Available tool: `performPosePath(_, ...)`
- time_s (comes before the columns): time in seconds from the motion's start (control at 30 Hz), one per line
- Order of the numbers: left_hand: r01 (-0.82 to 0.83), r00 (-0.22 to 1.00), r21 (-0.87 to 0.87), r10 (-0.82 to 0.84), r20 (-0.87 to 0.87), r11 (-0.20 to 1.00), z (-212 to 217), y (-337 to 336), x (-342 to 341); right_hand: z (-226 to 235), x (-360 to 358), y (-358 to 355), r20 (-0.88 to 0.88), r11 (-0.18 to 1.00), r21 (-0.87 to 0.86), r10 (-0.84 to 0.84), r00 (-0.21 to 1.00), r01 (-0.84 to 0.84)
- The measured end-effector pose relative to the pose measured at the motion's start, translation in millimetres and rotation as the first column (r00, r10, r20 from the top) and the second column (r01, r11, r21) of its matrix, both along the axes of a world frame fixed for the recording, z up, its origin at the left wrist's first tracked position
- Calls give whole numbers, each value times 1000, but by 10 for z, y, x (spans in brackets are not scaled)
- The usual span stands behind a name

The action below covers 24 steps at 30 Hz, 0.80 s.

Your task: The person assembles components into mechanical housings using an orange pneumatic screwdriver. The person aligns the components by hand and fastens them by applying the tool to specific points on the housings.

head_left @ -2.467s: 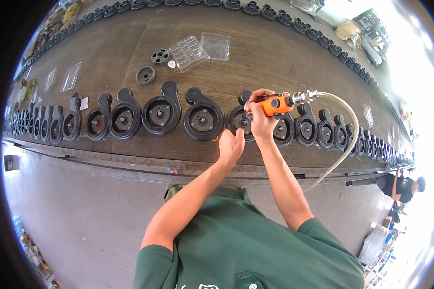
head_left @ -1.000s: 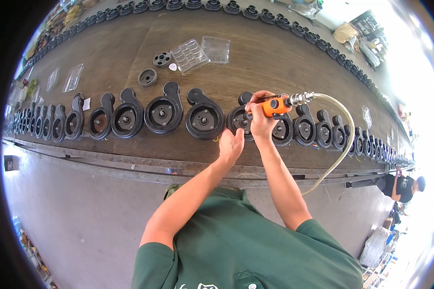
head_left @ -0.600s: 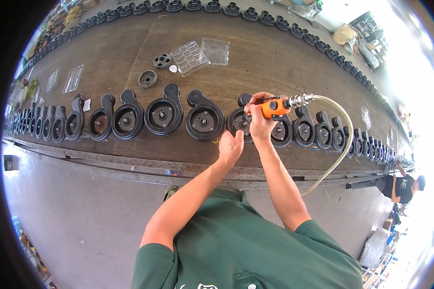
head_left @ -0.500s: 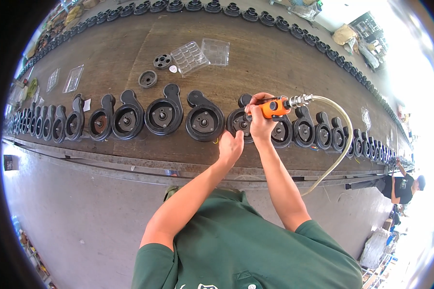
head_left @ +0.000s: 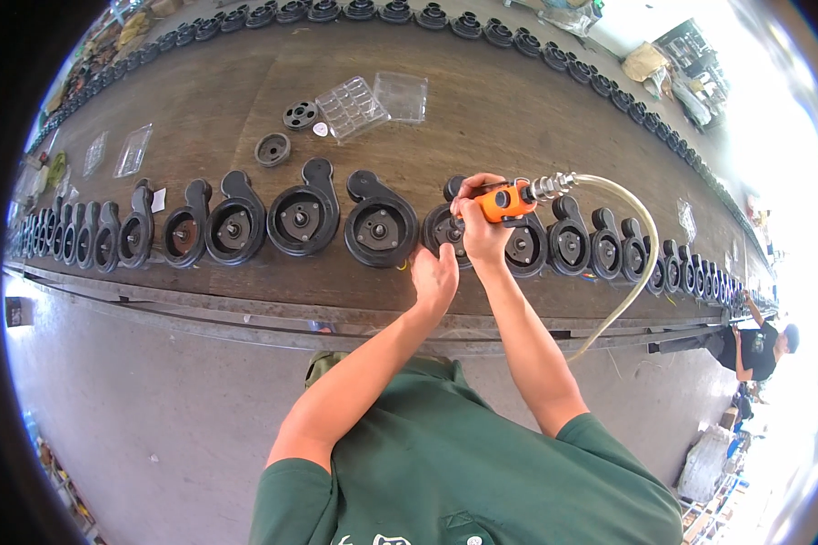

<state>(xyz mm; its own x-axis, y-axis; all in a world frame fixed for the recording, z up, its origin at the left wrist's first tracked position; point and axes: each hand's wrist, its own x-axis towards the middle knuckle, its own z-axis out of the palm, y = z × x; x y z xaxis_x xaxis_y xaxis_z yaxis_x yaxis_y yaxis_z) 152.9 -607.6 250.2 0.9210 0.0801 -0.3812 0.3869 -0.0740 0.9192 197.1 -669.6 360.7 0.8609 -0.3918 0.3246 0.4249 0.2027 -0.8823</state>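
Right hand: the right hand point(head_left: 478, 227) is closed around an orange air tool point(head_left: 505, 202), held over a black pump housing point(head_left: 447, 232) in the row along the bench point(head_left: 518, 118).
Left hand: the left hand point(head_left: 436, 277) rests at that housing's near edge; whether its grip is closed cannot be told.
Hose: a pale hose point(head_left: 643, 245) curves off the tool.
Packages: two clear plastic trays point(head_left: 373, 102) lie mid-bench; flat clear bags point(head_left: 118, 153) far left.
Labels: a small white tag point(head_left: 158, 201) lies beside the left housings.
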Motion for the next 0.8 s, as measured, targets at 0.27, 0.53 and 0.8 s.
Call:
performPosePath(0.27, -55, 994, 24, 57, -94, 998, 344, 6, -16, 38, 100, 75, -83, 978, -194, 65, 994, -80)
performPosePath(0.53, -98, 995, 49, 98, 1, 994, 318, -14, -14, 29, 111, 70, -105, 982, -172, 57, 993, -75)
performPosePath(0.8, -128, 992, 44, 128, 13, 991, 203, -52, -20, -11, 120, 103, -83, 984, -174, 33, 996, -47)
